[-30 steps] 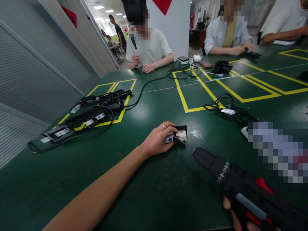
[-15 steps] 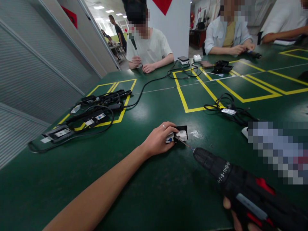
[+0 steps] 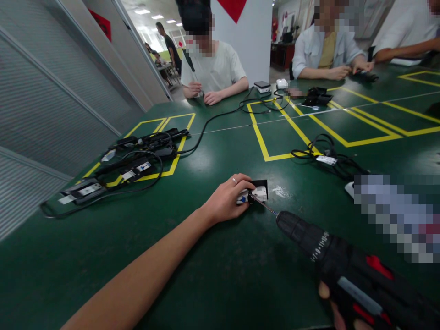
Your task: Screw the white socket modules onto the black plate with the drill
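My left hand [image 3: 225, 199] wears a ring and is curled over a small black power adapter [image 3: 256, 191] with a white label, pinning it to the green table [image 3: 213, 275]. My right hand [image 3: 335, 307] shows only a few fingers at the bottom edge, wrapped round the grip of a black and red cordless screwdriver [image 3: 347, 268]. The thin bit [image 3: 263, 205] of the screwdriver points up and left and its tip touches the adapter next to my left fingertips.
Several black adapters with cables [image 3: 130, 160] lie at the left inside yellow floor-tape lines. A coiled black cable [image 3: 326, 156] lies at the right. Three people sit across the table, their hands busy with small parts. A blurred patch [image 3: 395, 215] covers the right.
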{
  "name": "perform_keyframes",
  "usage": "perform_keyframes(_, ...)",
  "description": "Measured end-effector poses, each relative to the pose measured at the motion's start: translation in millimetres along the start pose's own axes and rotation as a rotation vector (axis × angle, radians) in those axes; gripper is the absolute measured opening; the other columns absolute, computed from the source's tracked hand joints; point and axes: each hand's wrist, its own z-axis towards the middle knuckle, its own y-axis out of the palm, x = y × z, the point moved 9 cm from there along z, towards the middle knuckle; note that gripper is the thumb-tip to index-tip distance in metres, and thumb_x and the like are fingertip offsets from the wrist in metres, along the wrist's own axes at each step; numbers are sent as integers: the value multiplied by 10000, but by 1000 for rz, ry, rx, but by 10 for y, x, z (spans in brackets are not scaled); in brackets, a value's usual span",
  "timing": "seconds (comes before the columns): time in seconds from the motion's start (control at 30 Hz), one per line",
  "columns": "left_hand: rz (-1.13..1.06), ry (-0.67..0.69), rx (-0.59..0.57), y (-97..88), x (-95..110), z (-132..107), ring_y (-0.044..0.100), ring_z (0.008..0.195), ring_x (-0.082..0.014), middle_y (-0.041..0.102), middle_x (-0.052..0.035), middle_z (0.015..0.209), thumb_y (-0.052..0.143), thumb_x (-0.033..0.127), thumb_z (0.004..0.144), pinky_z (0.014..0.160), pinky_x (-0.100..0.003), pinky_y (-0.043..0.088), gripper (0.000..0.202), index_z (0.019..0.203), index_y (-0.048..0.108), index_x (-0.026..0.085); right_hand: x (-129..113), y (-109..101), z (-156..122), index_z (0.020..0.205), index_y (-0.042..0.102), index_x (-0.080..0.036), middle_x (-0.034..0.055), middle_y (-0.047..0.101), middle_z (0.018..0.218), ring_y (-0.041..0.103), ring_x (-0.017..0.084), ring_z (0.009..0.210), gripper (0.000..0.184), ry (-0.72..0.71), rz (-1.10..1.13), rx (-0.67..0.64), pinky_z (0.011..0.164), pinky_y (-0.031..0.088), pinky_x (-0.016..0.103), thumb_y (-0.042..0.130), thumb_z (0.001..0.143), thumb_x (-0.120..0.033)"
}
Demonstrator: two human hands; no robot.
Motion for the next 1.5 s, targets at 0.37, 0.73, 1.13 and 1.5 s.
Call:
perform_keyframes(0.37, -39, 35, -78, -35, 56, -4, 464, 1149, -274, 465, -116, 1240, 542, 192, 671, 980, -469, 427, 508, 1173, 460, 197, 161, 142, -31, 913, 744, -302, -25, 755, 916, 697, 165, 881, 515, 208, 134, -205, 680, 539, 230, 264, 895, -486)
perform_keyframes(0.73, -40, 13, -46, -43, 56, 7, 479, 1116, -261, 485, -117, 1199, 510, 320, 819, 953, -463, 434, 351, 1145, 489, 194, 328, 108, 37, 818, 760, -250, 0, 747, 708, 721, 124, 665, 508, 148, 190, -105, 574, 549, 174, 357, 889, -552)
perform_keyframes(1.13, -31, 3, -29, -43, 57, 3, 488, 1116, -244, 491, -107, 1197, 509, 283, 820, 959, -444, 441, 334, 1141, 492, 193, 466, 68, -3, 962, 677, -153, 64, 725, 879, 702, 141, 788, 446, 194, 200, -181, 691, 591, 301, 377, 942, -482)
perform_keyframes(1.5, -32, 8, -24, -48, 61, 5, 489, 1112, -249, 494, -108, 1193, 499, 271, 832, 951, -455, 443, 314, 1139, 497, 203, 492, 134, 16, 939, 741, -240, -39, 749, 800, 701, 118, 798, 671, 218, 167, -213, 629, 492, 204, 93, 914, -412)
